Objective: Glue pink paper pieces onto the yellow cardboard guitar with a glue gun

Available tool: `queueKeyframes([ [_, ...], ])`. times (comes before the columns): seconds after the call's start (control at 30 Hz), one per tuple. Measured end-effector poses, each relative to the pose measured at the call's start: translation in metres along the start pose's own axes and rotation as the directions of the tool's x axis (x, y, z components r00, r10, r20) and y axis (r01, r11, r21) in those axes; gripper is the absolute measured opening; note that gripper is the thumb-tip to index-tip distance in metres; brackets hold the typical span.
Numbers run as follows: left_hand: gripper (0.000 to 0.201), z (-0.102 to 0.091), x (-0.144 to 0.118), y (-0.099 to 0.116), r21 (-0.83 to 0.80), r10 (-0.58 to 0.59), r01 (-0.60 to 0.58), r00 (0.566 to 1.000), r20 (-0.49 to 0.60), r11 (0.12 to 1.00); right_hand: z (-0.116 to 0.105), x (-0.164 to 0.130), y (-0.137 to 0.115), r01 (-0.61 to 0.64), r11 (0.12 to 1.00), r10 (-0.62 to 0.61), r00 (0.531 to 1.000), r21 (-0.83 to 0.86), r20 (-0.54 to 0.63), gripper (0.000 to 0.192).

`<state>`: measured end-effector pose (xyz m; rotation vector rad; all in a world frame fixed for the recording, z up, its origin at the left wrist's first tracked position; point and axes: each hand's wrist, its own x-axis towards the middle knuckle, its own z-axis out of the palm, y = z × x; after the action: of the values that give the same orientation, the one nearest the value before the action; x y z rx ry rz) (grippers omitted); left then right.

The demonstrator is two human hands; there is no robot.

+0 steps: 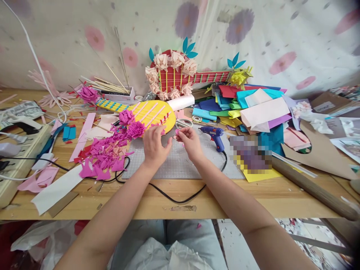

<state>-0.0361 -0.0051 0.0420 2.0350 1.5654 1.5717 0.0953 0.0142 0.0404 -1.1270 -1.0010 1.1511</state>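
My left hand [154, 145] rests at the lower edge of a yellow paper guitar [156, 108], fingers stretched forward and thumb held apart. Bright pink paper shows beside its fingertips. Just right of the guitar, my right hand [190, 143] pinches a small pink paper petal [177, 132] between thumb and fingers. Two magenta paper flowers [136, 129] sit along the guitar's left edge. Beyond the right hand lie scissors [184, 122], partly hidden. A blue glue gun [215, 137] lies to its right on the grey cutting mat [180, 170].
A heap of magenta paper scraps [105, 152] lies left of the mat. The glue gun's black cord [180, 201] loops across the table front. A red paper guitar with pale roses [177, 59] stands at the back. Coloured paper [264, 108] and a wooden-handled tool [309, 185] lie right.
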Motion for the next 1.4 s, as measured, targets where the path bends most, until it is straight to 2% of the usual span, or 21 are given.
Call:
queueKeyframes([
  [0.1, 0.069, -0.005, 0.018, -0.004, 0.267, 0.088, -0.102, 0.994, 0.063, 0.958, -0.01, 0.007, -0.004, -0.027, 0.978, 0.052, 0.992, -0.208, 0.116, 0.022],
  [0.2, 0.081, -0.002, 0.032, -0.005, 0.363, 0.069, -0.119, 0.987, 0.147, 0.924, -0.014, 0.013, -0.003, 0.007, 0.927, 0.073, 0.977, -0.376, 0.199, 0.021],
  [0.33, 0.077, -0.001, 0.044, -0.006, 0.384, 0.057, -0.133, 0.978, 0.202, 0.914, -0.011, 0.021, -0.003, 0.171, 0.817, -0.025, 0.965, -0.551, 0.262, 0.019],
  [0.47, 0.069, -0.005, 0.05, -0.014, 0.35, 0.051, -0.122, 0.977, 0.206, 0.929, -0.001, 0.025, -0.016, 0.304, 0.679, -0.086, 0.937, -0.668, 0.339, 0.02],
  [0.63, 0.066, -0.011, 0.051, -0.027, 0.311, 0.025, -0.083, 0.983, 0.184, 0.947, 0.017, 0.028, -0.028, 0.357, 0.482, -0.036, 0.921, -0.8, 0.389, 0.023],
  [0.77, 0.068, -0.014, 0.051, -0.032, 0.308, 0.018, -0.074, 0.983, 0.183, 0.949, 0.027, 0.031, -0.028, 0.36, 0.403, -0.005, 0.921, -0.842, 0.391, 0.024],
  [0.9, 0.07, -0.015, 0.051, -0.034, 0.31, 0.011, -0.07, 0.982, 0.19, 0.948, 0.032, 0.034, -0.026, 0.363, 0.377, 0.012, 0.918, -0.852, 0.396, 0.026],
  [1.17, 0.066, -0.016, 0.051, -0.033, 0.314, -0.003, -0.06, 0.98, 0.198, 0.948, 0.037, 0.039, -0.024, 0.311, 0.455, 0.015, 0.934, -0.834, 0.356, 0.021],
  [1.4, 0.065, -0.018, 0.052, -0.033, 0.318, -0.012, -0.058, 0.977, 0.213, 0.946, 0.039, 0.04, -0.03, 0.308, 0.446, 0.036, 0.932, -0.84, 0.361, 0.02],
])
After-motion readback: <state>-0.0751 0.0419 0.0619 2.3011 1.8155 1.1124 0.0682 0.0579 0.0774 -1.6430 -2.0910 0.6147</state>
